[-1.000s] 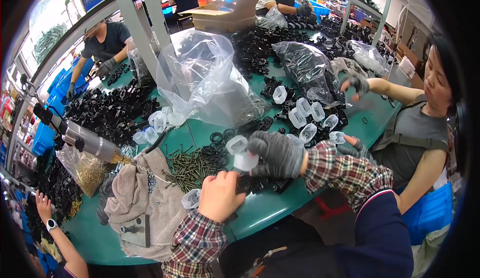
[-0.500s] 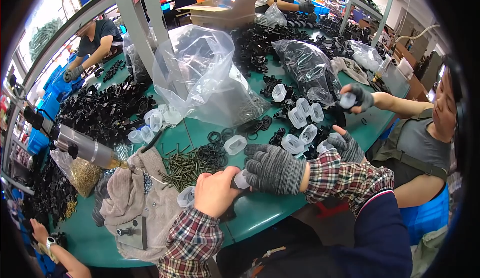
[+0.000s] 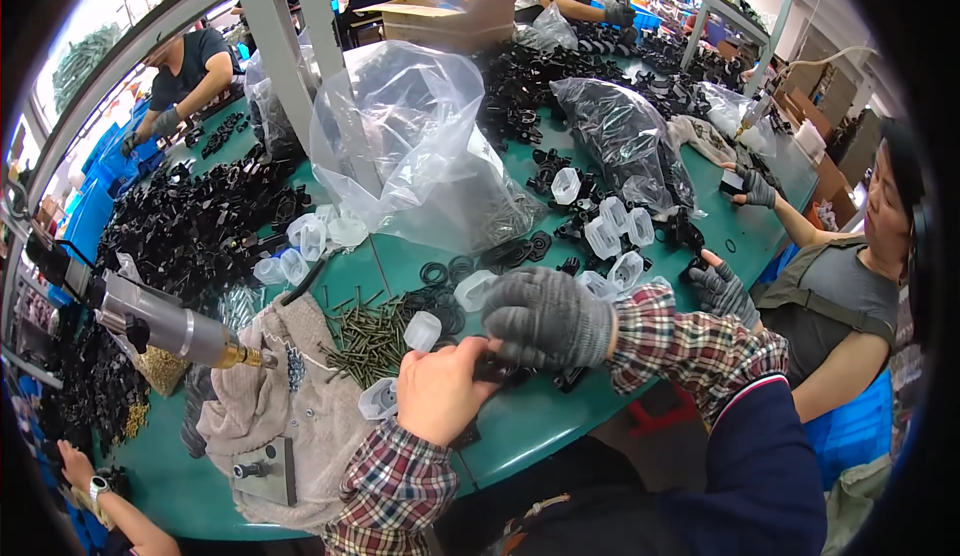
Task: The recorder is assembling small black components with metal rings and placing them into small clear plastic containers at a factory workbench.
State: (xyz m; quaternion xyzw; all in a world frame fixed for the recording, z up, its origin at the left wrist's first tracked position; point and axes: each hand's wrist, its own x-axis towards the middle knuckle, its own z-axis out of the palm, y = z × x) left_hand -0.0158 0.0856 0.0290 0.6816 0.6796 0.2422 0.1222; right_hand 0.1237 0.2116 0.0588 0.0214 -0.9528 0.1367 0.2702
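My bare left hand (image 3: 440, 391) is closed, thumb and fingers pinched at a small black part (image 3: 490, 366) near the table's front edge. My right hand (image 3: 550, 318), in a grey striped fingerless glove, curls over that part from the right; its fingertips are mostly hidden. Just beyond my left fingers a translucent plastic cup (image 3: 423, 331) lies beside a heap of long bronze screws (image 3: 365, 341). Another translucent cup (image 3: 379, 399) sits left of my left hand. Black rubber rings (image 3: 435, 274) and more clear cups (image 3: 605, 236) lie beyond my hands.
At left, a powered screwdriver (image 3: 180, 331) hangs over a beige cloth (image 3: 300, 426) bearing a metal block (image 3: 265, 471). A large clear bag (image 3: 400, 146) stands mid-table among black parts (image 3: 200, 216). On the right, a co-worker's gloved hand (image 3: 750, 188) holds a black piece.
The clear cup that was between my hands now lies beyond my left fingers. My right hand has shifted left and curled over the black part. The co-worker's far hand has moved away to the right.
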